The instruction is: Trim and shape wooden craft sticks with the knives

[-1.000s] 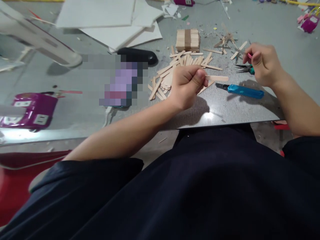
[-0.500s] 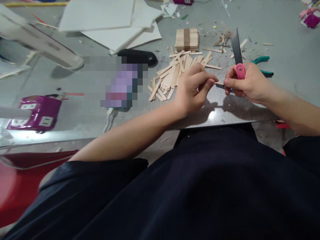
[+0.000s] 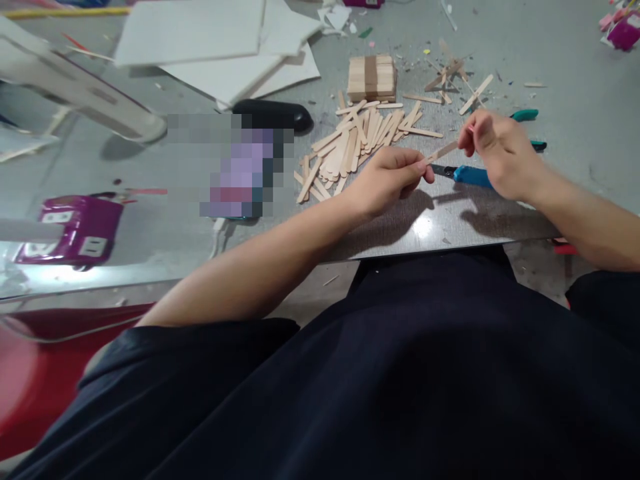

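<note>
Between the thumb and finger of my left hand is the end of a thin wooden craft stick. My right hand is closed around what looks like pink scissors; only a bit of pink shows at the fingers. The narrow scissor blade points left and meets the stick. Below it, a blue cutter with a dark tip runs from under my right hand towards my left fingers. Its shadow falls on the table, and I cannot tell how it is held.
Loose craft sticks lie beyond my left hand, with a banded bundle behind. Green-handled pliers are partly hidden by my right hand. At left are a phone, a black case, a purple power block and white boards.
The scissor blade, upright before, has swung down to the left against the stick. My right hand has turned and shifted slightly right, uncovering more of the blue cutter.
</note>
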`<state>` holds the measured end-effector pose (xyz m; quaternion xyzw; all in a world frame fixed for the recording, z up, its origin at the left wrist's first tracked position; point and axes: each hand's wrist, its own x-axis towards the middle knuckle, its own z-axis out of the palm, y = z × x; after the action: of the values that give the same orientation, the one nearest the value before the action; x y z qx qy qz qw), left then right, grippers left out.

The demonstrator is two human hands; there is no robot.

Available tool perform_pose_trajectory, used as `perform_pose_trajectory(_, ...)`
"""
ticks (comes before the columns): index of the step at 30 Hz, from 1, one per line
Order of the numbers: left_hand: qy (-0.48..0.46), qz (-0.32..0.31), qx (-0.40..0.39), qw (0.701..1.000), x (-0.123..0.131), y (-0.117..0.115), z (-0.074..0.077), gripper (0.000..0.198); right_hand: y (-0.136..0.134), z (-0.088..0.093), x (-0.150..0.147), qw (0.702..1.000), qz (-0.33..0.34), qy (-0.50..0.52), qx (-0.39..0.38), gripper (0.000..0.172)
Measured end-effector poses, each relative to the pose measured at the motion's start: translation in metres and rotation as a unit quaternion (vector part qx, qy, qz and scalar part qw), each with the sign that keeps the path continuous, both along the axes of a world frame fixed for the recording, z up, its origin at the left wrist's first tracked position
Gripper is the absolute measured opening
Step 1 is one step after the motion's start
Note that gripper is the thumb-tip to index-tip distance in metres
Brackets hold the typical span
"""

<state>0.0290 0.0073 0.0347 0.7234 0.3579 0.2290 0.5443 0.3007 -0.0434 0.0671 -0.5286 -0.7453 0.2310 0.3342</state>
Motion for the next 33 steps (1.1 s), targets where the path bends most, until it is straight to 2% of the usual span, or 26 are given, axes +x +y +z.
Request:
perform_pose_trajectory(2,0.002,0.013,-0.009,1.000,0.001,0.000,0.003,0.029,0.005,0.001,0.005,1.000,-0.009,-0.019,0.020,0.046)
perform_pose_trajectory(6,0.019,0.033,-0.027,0.999,0.002,-0.001,0.007,0.028,0.006,0.007,0.008,0.988,-0.033,-0.152,0.017,0.019)
perform_pose_trajectory(7,0.025,0.038,-0.027,0.999,0.002,-0.001,0.008,0.028,0.004,0.009,0.008,0.982,-0.030,-0.185,0.022,0.018)
perform_pose_trajectory(12,0.054,0.063,0.011,0.996,0.002,0.003,0.008,0.032,-0.005,0.014,0.004,0.929,-0.051,-0.360,0.063,0.046)
perform_pose_trajectory(15,0.068,0.059,0.040,0.995,0.001,0.003,0.007,0.038,-0.009,0.017,0.000,0.910,-0.043,-0.406,0.069,0.061)
perform_pose_trajectory(23,0.090,-0.012,0.061,0.994,-0.004,-0.001,0.013,0.053,-0.016,0.018,-0.004,0.920,-0.020,-0.388,0.052,0.066)
perform_pose_trajectory(27,0.130,0.003,0.099,0.987,-0.003,-0.001,0.012,0.063,-0.019,0.023,-0.007,0.925,-0.019,-0.377,0.051,0.057)
perform_pose_trajectory(33,0.184,0.016,0.144,0.972,0.000,-0.002,0.011,0.064,-0.024,0.030,-0.017,0.948,-0.008,-0.319,-0.005,0.051)
